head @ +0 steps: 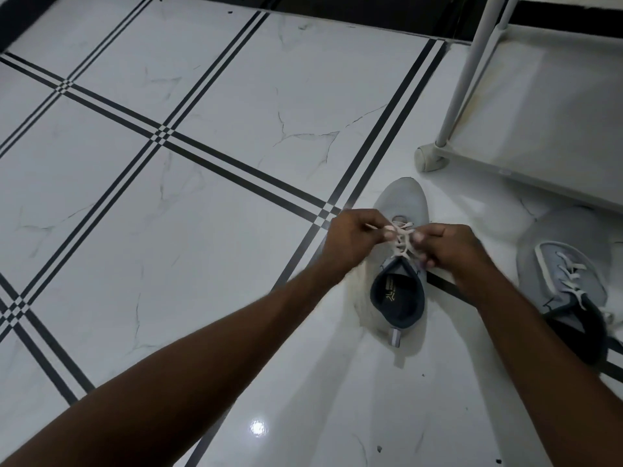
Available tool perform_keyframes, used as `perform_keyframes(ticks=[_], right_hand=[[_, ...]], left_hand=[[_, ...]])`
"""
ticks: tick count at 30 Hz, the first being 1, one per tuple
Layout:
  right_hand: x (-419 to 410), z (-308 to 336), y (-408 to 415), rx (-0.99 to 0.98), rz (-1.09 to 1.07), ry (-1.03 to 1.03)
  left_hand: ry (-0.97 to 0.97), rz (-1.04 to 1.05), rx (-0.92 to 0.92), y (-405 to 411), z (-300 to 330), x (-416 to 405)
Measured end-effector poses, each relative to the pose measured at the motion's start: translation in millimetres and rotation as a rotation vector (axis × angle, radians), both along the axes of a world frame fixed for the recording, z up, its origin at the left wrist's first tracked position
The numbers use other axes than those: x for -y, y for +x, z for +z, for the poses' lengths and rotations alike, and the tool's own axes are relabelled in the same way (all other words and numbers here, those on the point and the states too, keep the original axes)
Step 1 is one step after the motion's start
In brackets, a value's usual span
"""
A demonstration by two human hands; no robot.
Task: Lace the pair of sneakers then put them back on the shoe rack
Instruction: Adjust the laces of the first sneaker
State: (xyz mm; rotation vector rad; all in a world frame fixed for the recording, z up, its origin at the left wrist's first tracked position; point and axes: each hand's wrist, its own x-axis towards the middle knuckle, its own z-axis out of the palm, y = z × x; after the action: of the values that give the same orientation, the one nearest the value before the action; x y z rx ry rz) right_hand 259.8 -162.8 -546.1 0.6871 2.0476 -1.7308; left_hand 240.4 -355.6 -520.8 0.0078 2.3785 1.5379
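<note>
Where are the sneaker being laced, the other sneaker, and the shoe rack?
Sneaker being laced (404, 200): head view, on its grey toe.
Other sneaker (569, 237): head view, on its toe.
Shoe rack (472, 75): head view, on its white upright pole.

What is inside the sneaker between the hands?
Inside the sneaker only a dark insole with pale print shows. The toe end is hidden under the tongue, the laces and both hands.

Shiny tiled floor, pretty dim room

White marble-look floor (236, 96) with black triple-stripe lines, a light glare spot (259, 427), dark skirting (337, 5) up top.
</note>
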Motion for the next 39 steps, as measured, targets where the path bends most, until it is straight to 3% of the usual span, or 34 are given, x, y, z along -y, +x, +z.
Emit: perform_keyframes(ticks=[2,4,7,10,14,18,20,22,29,39], right_hand=[[-16.2,-13.9,6.6,-0.132,-0.047,0.391],[-23.7,-23.7,14.2,-0.209,0.069,0.669],[-19.8,-22.3,15.9,-0.2,0.144,0.806],[-24.1,-7.4,7.2,-0.219,0.122,0.619],[-9.9,19.3,-9.1,-0.048,-0.147,-0.131],[5.8,14.5,-14.7,0.188,-0.251,-0.911],[1.0,1.8,-17.2,0.233,-0.3,-1.135],[-4.8,-9.2,-17.8,0.285,-0.294,-1.15],[-2.2,-19.3,-16.9,0.467,-0.382,-0.919],[16.9,-27.8,-18.0,0.417,-0.569,-0.674]], left_hand=[[-0.013,-0.056,0.129,-1.5,-5.9,30.4],[-0.009,-0.083,0.227,7.5,-16.4,51.4],[0.122,-0.051,0.345,9.5,-20.0,56.6],[0.294,-0.028,0.496,-5.0,-6.0,51.1],[0.613,0.019,0.683,-6.5,1.4,25.0],[0.594,0.059,0.756,-5.9,2.1,6.5],[0.549,0.062,0.75,-4.6,0.0,7.4],[0.495,0.045,0.73,-0.6,-3.8,12.1],[0.349,0.03,0.68,16.7,-13.2,21.6],[0.302,0.106,0.753,24.1,-15.7,28.0]])
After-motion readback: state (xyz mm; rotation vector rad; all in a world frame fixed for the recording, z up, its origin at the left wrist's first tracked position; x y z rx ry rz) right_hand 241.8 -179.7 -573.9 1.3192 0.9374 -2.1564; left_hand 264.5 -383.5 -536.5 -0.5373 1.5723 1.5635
